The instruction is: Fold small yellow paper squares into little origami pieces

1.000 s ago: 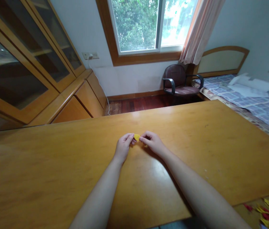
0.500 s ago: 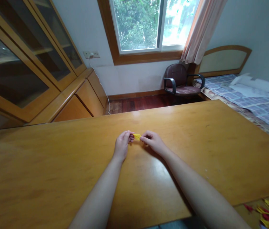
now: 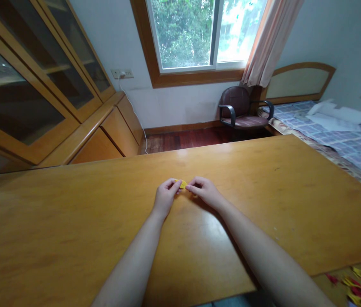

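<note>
Between my hands, just above the wooden table point(image 3: 87, 213), is a small piece of folded yellow paper point(image 3: 183, 184). My left hand point(image 3: 166, 194) pinches its left end, thumb on top. At the right edge, the thumb and fingertips of my right hand point(image 3: 204, 189) are closed on the paper too. The fingers cover part of it, so its full shape is hidden.
Several small red and yellow folded paper pieces point(image 3: 356, 288) lie on a lower surface at the bottom right. Beyond the table stand a brown armchair point(image 3: 236, 106) and a bed point(image 3: 356, 136). A glass-door cabinet point(image 3: 71, 123) is at the left.
My left thumb and fingers have come over the paper's left end and now pinch it more fully. Less of the yellow paper shows. My right hand has barely moved.
</note>
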`<state>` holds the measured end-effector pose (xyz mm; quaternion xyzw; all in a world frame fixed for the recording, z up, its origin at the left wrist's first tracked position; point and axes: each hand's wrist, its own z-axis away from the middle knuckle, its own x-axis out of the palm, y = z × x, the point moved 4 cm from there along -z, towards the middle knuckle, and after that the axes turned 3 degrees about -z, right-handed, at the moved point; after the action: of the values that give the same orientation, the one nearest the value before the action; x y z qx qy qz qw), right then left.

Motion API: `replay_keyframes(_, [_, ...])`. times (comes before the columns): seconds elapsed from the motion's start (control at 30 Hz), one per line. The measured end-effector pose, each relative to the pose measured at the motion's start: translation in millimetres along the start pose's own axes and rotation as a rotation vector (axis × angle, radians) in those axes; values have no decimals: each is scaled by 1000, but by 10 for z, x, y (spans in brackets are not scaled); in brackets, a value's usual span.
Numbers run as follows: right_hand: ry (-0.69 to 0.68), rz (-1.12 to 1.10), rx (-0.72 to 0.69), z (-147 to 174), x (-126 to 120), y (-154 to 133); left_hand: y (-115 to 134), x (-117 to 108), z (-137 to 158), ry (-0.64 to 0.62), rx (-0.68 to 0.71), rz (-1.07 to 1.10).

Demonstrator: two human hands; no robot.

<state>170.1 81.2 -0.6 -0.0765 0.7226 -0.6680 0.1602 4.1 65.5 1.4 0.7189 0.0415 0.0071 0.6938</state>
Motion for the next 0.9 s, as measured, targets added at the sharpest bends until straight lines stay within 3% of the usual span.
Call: replay_keyframes(0.9, [-63, 54, -20, -19, -19, -3, -141, -93, -78, 81, 48, 14])
